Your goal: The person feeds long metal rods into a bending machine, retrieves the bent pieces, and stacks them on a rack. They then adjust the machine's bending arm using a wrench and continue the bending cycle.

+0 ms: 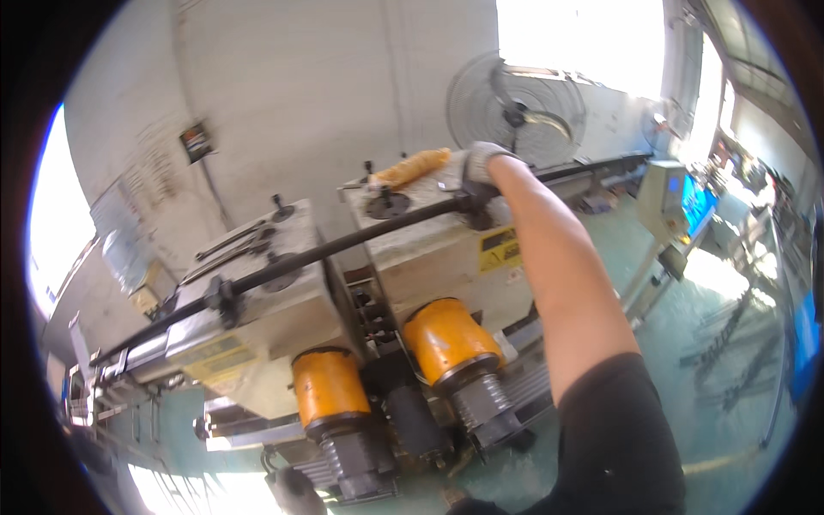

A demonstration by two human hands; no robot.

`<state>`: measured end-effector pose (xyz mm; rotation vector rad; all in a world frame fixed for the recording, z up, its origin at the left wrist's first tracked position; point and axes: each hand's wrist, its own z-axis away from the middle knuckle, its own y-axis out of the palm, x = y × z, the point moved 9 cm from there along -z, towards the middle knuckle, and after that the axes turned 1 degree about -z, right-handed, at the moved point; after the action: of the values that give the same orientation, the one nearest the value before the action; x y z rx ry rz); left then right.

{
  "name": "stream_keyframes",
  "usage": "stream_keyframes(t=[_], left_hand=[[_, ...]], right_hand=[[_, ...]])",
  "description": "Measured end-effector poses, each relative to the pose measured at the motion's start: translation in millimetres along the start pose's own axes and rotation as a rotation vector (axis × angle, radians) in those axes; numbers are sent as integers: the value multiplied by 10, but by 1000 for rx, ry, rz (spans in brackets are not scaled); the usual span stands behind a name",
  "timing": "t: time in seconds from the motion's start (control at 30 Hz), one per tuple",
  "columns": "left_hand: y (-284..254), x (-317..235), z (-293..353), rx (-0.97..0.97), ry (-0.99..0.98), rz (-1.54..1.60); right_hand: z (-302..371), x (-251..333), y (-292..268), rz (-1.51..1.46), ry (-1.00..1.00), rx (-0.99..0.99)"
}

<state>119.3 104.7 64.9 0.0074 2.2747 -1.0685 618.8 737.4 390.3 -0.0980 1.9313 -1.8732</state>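
Fan (514, 113) beyond gloved right hand (487, 160)

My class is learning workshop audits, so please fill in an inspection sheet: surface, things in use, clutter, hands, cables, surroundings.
Surface: two pale machine tops, side by side, stained in places.
Things in use: long black bar spanning both machines; dark fitting on it.
Clutter: wrench-like tools on the left top; yellowish bundle on the right one.
Hands: right hand gloved, at the dark fitting, finger closure unclear; left hand, nothing seen.
Cables: dark cable or conduit down the wall below a small box.
Surroundings: fan by the wall, bright window, greenish floor.
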Motion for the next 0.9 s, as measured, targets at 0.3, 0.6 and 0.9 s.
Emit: stream_keyframes(t=[0.3,0.6,0.9], left_hand=[[9,-326,-60,-64,-86,58],[-480,-529,-86,-38,-154,-5],[-1407,290,379,34,-99,320]], right_hand=[[26,-98,64,-350,13,-112],[328,-1047,-69,-628,249,-1099],[2074,844,-1485,-86,-132,-1486]])
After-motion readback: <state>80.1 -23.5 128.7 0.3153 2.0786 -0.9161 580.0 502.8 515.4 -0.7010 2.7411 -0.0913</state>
